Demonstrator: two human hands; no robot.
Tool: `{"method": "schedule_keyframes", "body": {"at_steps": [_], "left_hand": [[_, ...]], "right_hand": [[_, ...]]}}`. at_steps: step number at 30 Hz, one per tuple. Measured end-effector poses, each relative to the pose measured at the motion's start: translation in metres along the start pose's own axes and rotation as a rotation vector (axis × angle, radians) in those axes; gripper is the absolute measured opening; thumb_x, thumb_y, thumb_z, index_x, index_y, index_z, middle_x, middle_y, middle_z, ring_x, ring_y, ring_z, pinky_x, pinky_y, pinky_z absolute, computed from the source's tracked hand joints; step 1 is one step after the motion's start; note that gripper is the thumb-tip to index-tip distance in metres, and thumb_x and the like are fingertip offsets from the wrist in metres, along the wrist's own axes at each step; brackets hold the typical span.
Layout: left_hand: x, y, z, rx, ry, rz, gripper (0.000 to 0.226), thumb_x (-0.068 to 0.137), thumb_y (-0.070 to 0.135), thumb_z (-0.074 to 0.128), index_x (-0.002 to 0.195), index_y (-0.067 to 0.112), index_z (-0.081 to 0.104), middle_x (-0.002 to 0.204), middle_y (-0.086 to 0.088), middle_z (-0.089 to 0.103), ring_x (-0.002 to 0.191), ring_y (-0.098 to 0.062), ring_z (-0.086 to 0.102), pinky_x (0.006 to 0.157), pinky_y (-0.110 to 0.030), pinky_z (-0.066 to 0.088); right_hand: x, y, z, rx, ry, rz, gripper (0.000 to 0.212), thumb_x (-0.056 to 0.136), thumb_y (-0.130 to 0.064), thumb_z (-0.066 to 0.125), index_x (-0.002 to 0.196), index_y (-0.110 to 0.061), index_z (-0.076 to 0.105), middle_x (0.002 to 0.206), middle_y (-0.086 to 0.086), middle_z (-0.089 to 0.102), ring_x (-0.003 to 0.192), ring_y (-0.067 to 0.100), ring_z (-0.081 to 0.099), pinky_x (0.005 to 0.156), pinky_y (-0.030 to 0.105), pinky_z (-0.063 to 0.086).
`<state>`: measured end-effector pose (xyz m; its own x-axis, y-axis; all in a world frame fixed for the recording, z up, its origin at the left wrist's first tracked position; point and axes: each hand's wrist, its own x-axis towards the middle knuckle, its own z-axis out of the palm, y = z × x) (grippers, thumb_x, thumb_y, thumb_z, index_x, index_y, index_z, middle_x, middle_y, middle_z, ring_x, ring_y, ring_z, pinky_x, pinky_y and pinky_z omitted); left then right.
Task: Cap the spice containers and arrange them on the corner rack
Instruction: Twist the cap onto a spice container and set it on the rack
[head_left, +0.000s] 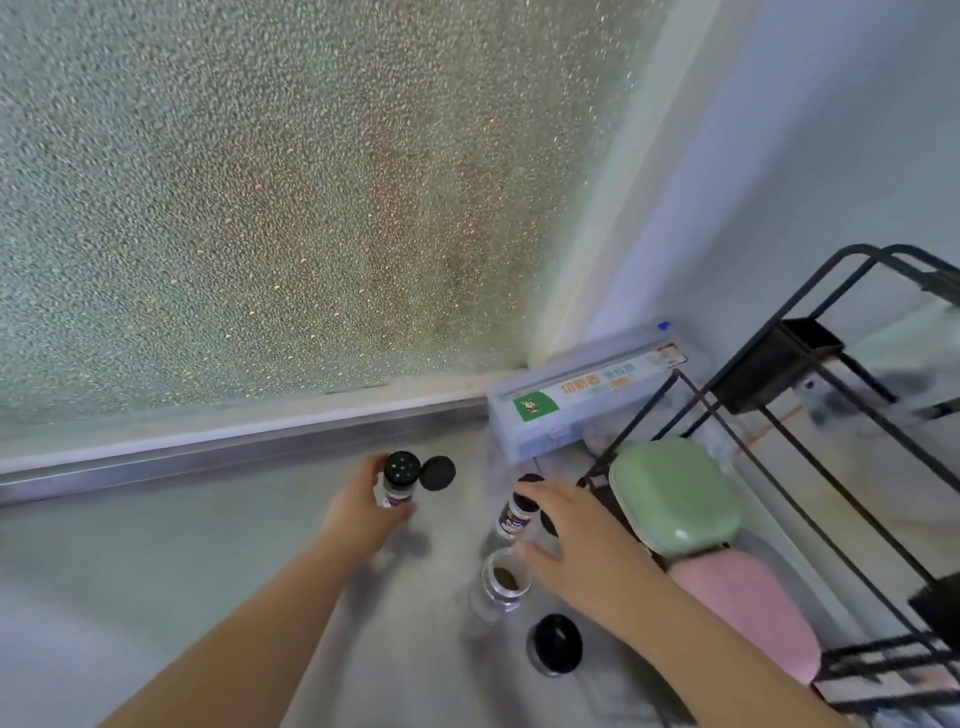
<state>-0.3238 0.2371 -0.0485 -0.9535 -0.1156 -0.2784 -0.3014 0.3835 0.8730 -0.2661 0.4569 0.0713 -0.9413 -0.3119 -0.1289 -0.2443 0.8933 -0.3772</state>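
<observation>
- Left hand (363, 506) wrapped around a small shaker jar (399, 480), upright on the surface (156, 571), well to the left of the corner rack (779, 415); flip lid (437, 473) hanging open off the jar's right side, black sifter top with its holes exposed.
- Right hand (576, 530) over a second small jar (514, 514), nearer the rack, fingers spread about its dark top; full grip or mere touch, cannot tell.
- Best done by steadying the left jar low on its body and pressing the hinged lid over until seated flat, no tilt, so no spice spills through the holes.
- Likely next: same care for the second jar, cap squared before pressing.
- Open glass jar (500, 584) just below the right hand, left of the rack's front corner, clear-walled with brownish contents visible at the bottom; loose black cap (555, 644) lying apart beside it, nearer the viewer.
- Both small jars clear-bodied with dark printed labels, black tops.
</observation>
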Motion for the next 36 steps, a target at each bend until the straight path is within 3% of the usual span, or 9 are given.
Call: {"method": "schedule_keyframes", "body": {"at_steps": [5, 9, 12, 14, 17, 21, 24, 30, 36], "left_hand": [[0.011, -0.006, 0.008, -0.048, 0.027, 0.063, 0.036, 0.07, 0.005, 0.074, 0.097, 0.021, 0.057, 0.092, -0.004, 0.064, 0.097, -0.031, 0.061, 0.08, -0.033, 0.042], [-0.011, 0.004, -0.005, -0.12, 0.035, 0.127, 0.041, 0.062, 0.02, 0.076, 0.084, 0.045, 0.052, 0.082, 0.011, 0.067, 0.089, -0.019, 0.062, 0.079, -0.031, 0.045], [-0.038, 0.02, -0.031, -0.156, -0.029, 0.211, 0.049, 0.06, 0.024, 0.072, 0.09, 0.055, 0.048, 0.093, 0.023, 0.066, 0.089, -0.007, 0.063, 0.087, -0.025, 0.047], [-0.056, 0.03, -0.055, -0.136, -0.056, 0.262, 0.048, 0.059, 0.033, 0.071, 0.094, 0.055, 0.048, 0.097, 0.024, 0.066, 0.093, -0.006, 0.064, 0.091, -0.025, 0.047], [-0.081, 0.04, -0.1, -0.106, -0.054, 0.314, 0.046, 0.058, 0.042, 0.065, 0.1, 0.051, 0.049, 0.101, 0.019, 0.063, 0.096, -0.005, 0.061, 0.091, -0.022, 0.047], [-0.115, 0.044, -0.158, -0.09, -0.03, 0.325, 0.048, 0.067, 0.019, 0.068, 0.103, 0.047, 0.051, 0.101, 0.017, 0.062, 0.092, 0.0, 0.059, 0.085, -0.014, 0.049], [-0.142, 0.043, -0.192, -0.047, -0.029, 0.342, 0.054, 0.07, 0.011, 0.068, 0.108, 0.045, 0.051, 0.097, 0.023, 0.063, 0.087, -0.003, 0.061, 0.078, -0.012, 0.049], [-0.18, 0.031, -0.238, -0.006, 0.149, 0.355, 0.046, 0.07, 0.011, 0.076, 0.096, 0.041, 0.053, 0.093, 0.035, 0.061, 0.093, 0.009, 0.06, 0.088, -0.009, 0.044], [-0.203, 0.018, -0.272, -0.029, 0.183, 0.354, 0.038, 0.068, 0.016, 0.072, 0.098, 0.033, 0.056, 0.099, 0.008, 0.068, 0.095, 0.0, 0.062, 0.091, -0.012, 0.046]], "right_hand": [[0.013, 0.006, 0.01, 0.038, -0.037, -0.006, 0.053, 0.091, -0.027, 0.054, 0.141, -0.027, 0.035, 0.141, -0.008, 0.041, 0.129, 0.01, 0.035, 0.108, 0.022, 0.026], [0.025, -0.009, 0.01, 0.046, -0.068, -0.054, 0.063, 0.093, -0.024, 0.053, 0.146, -0.032, 0.02, 0.148, -0.009, 0.032, 0.131, 0.012, 0.036, 0.107, 0.028, 0.032], [0.037, -0.031, 0.005, 0.054, -0.05, -0.159, 0.069, 0.093, -0.015, 0.051, 0.147, -0.037, 0.013, 0.149, -0.012, 0.026, 0.125, 0.012, 0.042, 0.1, 0.019, 0.031], [0.047, -0.053, 0.001, 0.073, -0.03, -0.279, 0.063, 0.091, -0.008, 0.052, 0.144, -0.033, 0.028, 0.146, -0.011, 0.032, 0.129, 0.007, 0.038, 0.101, 0.011, 0.024], [0.062, -0.092, -0.012, 0.109, -0.063, -0.44, 0.042, 0.084, -0.006, 0.061, 0.123, -0.021, 0.057, 0.124, -0.005, 0.056, 0.114, 0.008, 0.05, 0.098, 0.022, 0.037], [0.072, -0.152, -0.026, 0.154, -0.141, -0.605, 0.038, 0.074, -0.025, 0.076, 0.11, -0.018, 0.065, 0.103, -0.01, 0.058, 0.095, -0.001, 0.054, 0.085, 0.011, 0.037], [0.069, -0.2, -0.031, 0.383, -0.209, -0.554, 0.039, 0.072, -0.031, 0.079, 0.104, -0.032, 0.057, 0.097, -0.02, 0.054, 0.088, -0.012, 0.052, 0.079, 0.004, 0.038], [0.062, -0.278, -0.013, 0.546, -0.358, -0.378, 0.017, 0.081, -0.039, 0.069, 0.094, -0.03, 0.061, 0.093, -0.009, 0.061, 0.078, 0.004, 0.059, 0.067, 0.02, 0.048], [0.05, -0.336, 0.001, 0.787, -0.559, -0.163, 0.009, 0.084, -0.021, 0.066, 0.081, -0.019, 0.058, 0.077, 0.002, 0.062, 0.074, 0.016, 0.056, 0.057, 0.021, 0.041]]}}
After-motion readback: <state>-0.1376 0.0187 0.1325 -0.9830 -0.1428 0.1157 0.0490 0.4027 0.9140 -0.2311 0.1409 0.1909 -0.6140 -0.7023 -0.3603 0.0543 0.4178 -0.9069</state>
